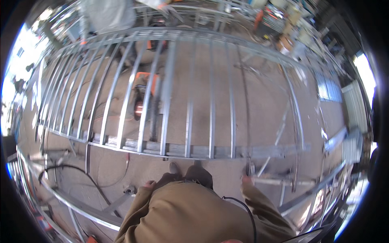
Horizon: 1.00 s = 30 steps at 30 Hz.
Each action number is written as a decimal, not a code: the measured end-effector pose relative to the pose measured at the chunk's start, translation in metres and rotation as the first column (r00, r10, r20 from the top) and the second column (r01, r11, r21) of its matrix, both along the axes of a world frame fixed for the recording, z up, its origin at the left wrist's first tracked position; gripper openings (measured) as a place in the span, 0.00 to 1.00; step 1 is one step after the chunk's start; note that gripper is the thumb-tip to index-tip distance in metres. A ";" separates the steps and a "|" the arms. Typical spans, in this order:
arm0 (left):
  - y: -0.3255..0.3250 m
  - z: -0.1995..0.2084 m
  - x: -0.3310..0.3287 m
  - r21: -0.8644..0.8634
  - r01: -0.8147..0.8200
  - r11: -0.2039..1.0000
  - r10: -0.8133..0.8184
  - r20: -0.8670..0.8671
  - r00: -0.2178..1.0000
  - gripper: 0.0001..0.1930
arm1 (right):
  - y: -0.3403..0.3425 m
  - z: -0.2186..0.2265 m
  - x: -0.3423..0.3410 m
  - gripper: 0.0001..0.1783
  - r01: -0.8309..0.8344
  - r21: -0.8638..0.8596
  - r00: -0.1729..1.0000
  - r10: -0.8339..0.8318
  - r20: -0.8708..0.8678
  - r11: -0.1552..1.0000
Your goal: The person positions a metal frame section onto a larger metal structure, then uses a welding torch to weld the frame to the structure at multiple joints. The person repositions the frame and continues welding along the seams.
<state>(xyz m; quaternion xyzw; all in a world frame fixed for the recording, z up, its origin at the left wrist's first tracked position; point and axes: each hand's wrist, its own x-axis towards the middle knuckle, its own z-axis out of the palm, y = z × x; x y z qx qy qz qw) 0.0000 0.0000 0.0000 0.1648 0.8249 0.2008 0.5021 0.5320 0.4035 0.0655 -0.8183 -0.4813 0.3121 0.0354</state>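
Observation:
A long metal frame (113, 149) with several parallel silvery bars lies in front of me, its near rail just beyond my shoes. Down beside my left thigh hangs my left hand (150, 184), small in view; its fingers are hidden, and nothing can be seen in it. My right hand (246, 180) is held out to my right, below the frame's near rail. Motion smears it. A small dark upright shape (251, 167) shows just beyond that hand; whether I hold it, I cannot tell.
An orange and dark machine with a coil (139, 107) sits beneath the bars. On the left, a black hose (97, 184) curves over a metal rail (77, 208). Another rail (312, 194) runs at the right. Metal stock and clutter line the far side, with a grey cover (109, 16).

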 end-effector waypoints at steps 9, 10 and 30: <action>0.021 0.020 -0.021 -0.060 0.137 0.989 -0.130 0.113 0.985 0.32 | 0.001 0.077 -0.050 0.28 -0.042 -0.135 0.996 0.052 0.071 0.990; 0.020 0.020 -0.020 -0.032 0.116 0.993 -0.112 0.125 0.986 0.32 | 0.002 0.081 -0.050 0.28 -0.030 -0.155 0.999 0.036 0.037 0.987; 0.110 0.022 -0.017 -0.146 0.377 0.915 -0.350 0.178 0.919 0.29 | 0.009 0.124 -0.060 0.28 -0.073 -0.284 0.997 0.077 0.003 0.956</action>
